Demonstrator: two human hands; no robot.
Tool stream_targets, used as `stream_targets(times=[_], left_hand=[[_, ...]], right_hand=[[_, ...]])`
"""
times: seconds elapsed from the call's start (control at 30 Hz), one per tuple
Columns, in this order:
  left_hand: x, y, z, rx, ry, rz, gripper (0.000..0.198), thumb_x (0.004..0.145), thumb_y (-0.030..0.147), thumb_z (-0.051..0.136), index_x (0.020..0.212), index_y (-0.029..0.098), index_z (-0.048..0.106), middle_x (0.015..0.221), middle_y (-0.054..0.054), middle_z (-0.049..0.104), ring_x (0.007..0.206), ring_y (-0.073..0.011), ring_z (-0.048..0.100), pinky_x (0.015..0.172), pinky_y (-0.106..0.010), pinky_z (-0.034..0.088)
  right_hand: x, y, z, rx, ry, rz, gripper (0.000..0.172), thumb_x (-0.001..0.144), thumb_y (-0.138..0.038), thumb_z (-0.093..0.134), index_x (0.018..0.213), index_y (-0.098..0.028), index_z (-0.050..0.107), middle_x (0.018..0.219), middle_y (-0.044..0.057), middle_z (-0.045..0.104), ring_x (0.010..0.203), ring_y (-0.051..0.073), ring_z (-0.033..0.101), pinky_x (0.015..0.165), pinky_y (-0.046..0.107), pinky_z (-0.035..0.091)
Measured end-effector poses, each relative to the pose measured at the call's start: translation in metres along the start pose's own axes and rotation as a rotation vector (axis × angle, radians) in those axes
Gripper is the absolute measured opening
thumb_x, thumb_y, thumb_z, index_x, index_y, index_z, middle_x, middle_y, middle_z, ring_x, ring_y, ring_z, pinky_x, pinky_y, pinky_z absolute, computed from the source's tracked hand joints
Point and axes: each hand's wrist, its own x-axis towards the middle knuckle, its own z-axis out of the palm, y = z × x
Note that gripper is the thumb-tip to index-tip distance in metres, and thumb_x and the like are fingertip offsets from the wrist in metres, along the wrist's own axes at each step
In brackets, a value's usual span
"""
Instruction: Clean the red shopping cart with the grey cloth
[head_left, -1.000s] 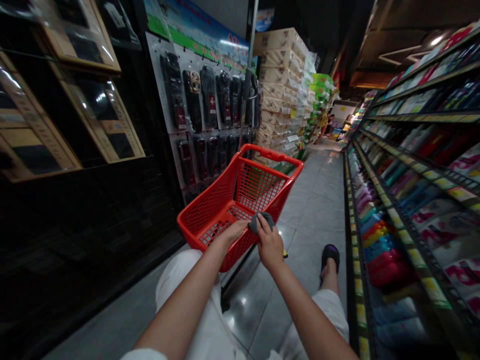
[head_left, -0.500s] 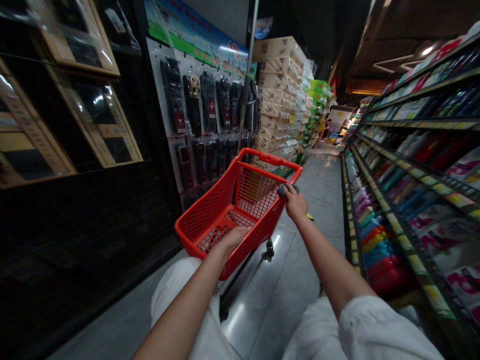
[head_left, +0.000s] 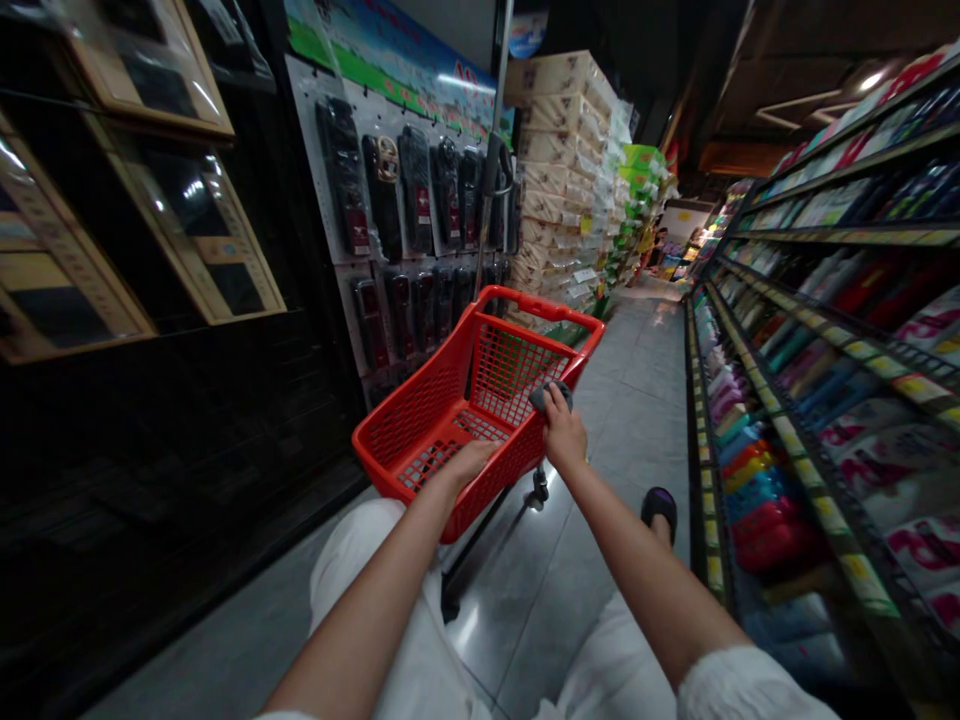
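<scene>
A red plastic shopping cart [head_left: 491, 490] with latticed walls stands on the floor in front of my knees, and its basket shows nothing inside. My left hand [head_left: 472, 462] is closed over the near side rim, its fingertips partly hidden. Farther along the same rim, my right hand [head_left: 564, 432] pinches a dark grey cloth [head_left: 551, 397] and presses it against the cart's edge. The cart's raised handle [head_left: 540, 306] is at the far end, apart from both hands.
Belts in plastic packaging [head_left: 416, 190] hang on a panel behind the cart. Stacked wrapped packs [head_left: 559, 175] stand farther back. A long shelf rack [head_left: 817, 350] with packaged goods lines the right side. Grey tiled floor [head_left: 637, 400] runs between, with my dark shoe [head_left: 660, 510] on it.
My right hand has slid the cloth along the rim toward me and to the left, away from the handle. My left hand stays on the rim. A shoe has come into view.
</scene>
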Motion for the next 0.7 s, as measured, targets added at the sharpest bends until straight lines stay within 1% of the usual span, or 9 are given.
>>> stream_targets(times=[0.07,0.13,0.23,0.33,0.43,0.53,0.6,0.67,0.7], left_hand=[[-0.001,0.002,-0.002,-0.001,0.033,-0.018,0.023,0.067,0.036,0.075,0.069,0.013,0.07,0.06,-0.001,0.069,0.054,-0.0156,0.059,0.061,-0.028,0.046],[-0.007,0.004,-0.005,-0.005,0.051,-0.039,0.024,0.069,0.038,0.073,0.071,0.014,0.07,0.063,-0.001,0.07,0.057,-0.0159,0.061,0.063,-0.028,0.046],[-0.021,0.01,-0.013,-0.014,0.006,-0.096,0.026,0.068,0.037,0.074,0.079,0.013,0.072,0.071,-0.004,0.073,0.062,-0.0175,0.064,0.064,-0.028,0.047],[-0.037,0.015,-0.022,-0.042,-0.056,-0.158,0.028,0.068,0.035,0.076,0.083,0.012,0.072,0.075,-0.006,0.074,0.061,-0.0164,0.064,0.062,-0.027,0.046],[-0.046,0.017,-0.03,-0.102,-0.06,-0.174,0.021,0.073,0.032,0.074,0.084,0.015,0.07,0.075,-0.003,0.072,0.062,-0.0127,0.063,0.061,-0.022,0.045],[-0.048,0.015,-0.034,-0.156,-0.048,-0.189,0.017,0.08,0.032,0.07,0.085,0.016,0.069,0.074,-0.002,0.071,0.065,-0.012,0.064,0.064,-0.021,0.047],[-0.047,0.013,-0.036,-0.177,-0.055,-0.219,0.021,0.082,0.035,0.068,0.087,0.014,0.069,0.076,-0.005,0.072,0.067,-0.0148,0.066,0.065,-0.024,0.05],[-0.044,0.01,-0.037,-0.198,-0.064,-0.241,0.024,0.083,0.036,0.067,0.089,0.012,0.069,0.075,-0.007,0.071,0.067,-0.0169,0.066,0.066,-0.027,0.051],[-0.042,0.009,-0.037,-0.211,-0.067,-0.243,0.024,0.084,0.035,0.066,0.09,0.012,0.069,0.074,-0.007,0.071,0.067,-0.0168,0.066,0.066,-0.027,0.052]], right_hand=[[-0.017,-0.01,0.002,0.022,-0.005,-0.023,0.066,0.083,-0.009,0.042,0.147,-0.026,0.043,0.158,0.001,0.033,0.097,0.022,0.056,0.085,0.036,0.051],[-0.033,-0.019,0.004,0.053,-0.012,-0.048,0.067,0.082,-0.008,0.042,0.146,-0.026,0.044,0.157,0.001,0.034,0.098,0.022,0.057,0.086,0.036,0.051],[-0.054,-0.034,0.004,0.092,-0.016,-0.082,0.069,0.081,-0.006,0.043,0.146,-0.026,0.044,0.157,0.001,0.035,0.101,0.022,0.057,0.088,0.036,0.051],[-0.079,-0.053,0.002,0.119,-0.02,-0.105,0.069,0.08,-0.005,0.042,0.146,-0.024,0.044,0.157,0.002,0.034,0.102,0.023,0.056,0.09,0.036,0.051],[-0.111,-0.079,-0.001,0.144,-0.013,-0.122,0.07,0.08,-0.004,0.042,0.147,-0.023,0.043,0.158,0.001,0.033,0.1,0.023,0.056,0.091,0.038,0.05],[-0.142,-0.101,-0.006,0.152,-0.025,-0.212,0.071,0.081,-0.005,0.043,0.149,-0.024,0.039,0.158,0.003,0.033,0.101,0.024,0.055,0.092,0.04,0.05],[-0.153,-0.106,-0.012,0.135,-0.073,-0.308,0.07,0.082,-0.006,0.044,0.149,-0.027,0.04,0.157,0.003,0.034,0.099,0.024,0.055,0.089,0.041,0.051],[-0.151,-0.101,-0.018,0.102,-0.128,-0.381,0.069,0.083,-0.008,0.045,0.148,-0.031,0.042,0.156,0.001,0.036,0.096,0.025,0.056,0.083,0.041,0.053],[-0.147,-0.097,-0.021,0.085,-0.141,-0.389,0.069,0.083,-0.008,0.045,0.147,-0.033,0.043,0.156,-0.001,0.037,0.094,0.024,0.056,0.08,0.041,0.053]])
